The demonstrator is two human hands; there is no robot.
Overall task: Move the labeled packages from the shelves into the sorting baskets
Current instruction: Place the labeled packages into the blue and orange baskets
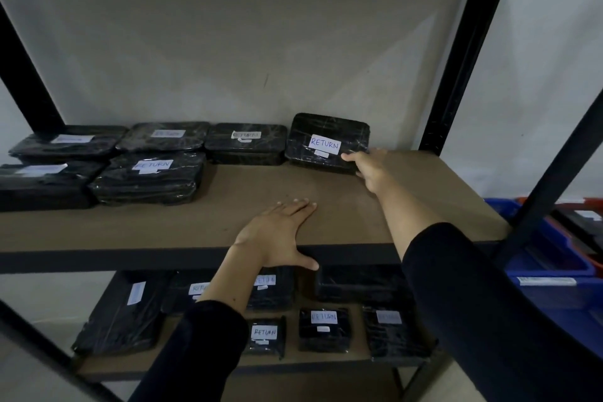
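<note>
Brown shelf (342,206) carries black wrapped packages (148,178) labeled RETURN

Both arms wear long dark sleeves, near black and plain, each ending partway up the forearm. The left hand (280,232) and right hand (370,166) are bare, without gloves.

The labels on the far-left packages (62,147) were too blurred to read. The left forearm (228,277) hid part of a lower-shelf package (267,290). The picture's right edge cut off the blue basket (554,271).
</note>
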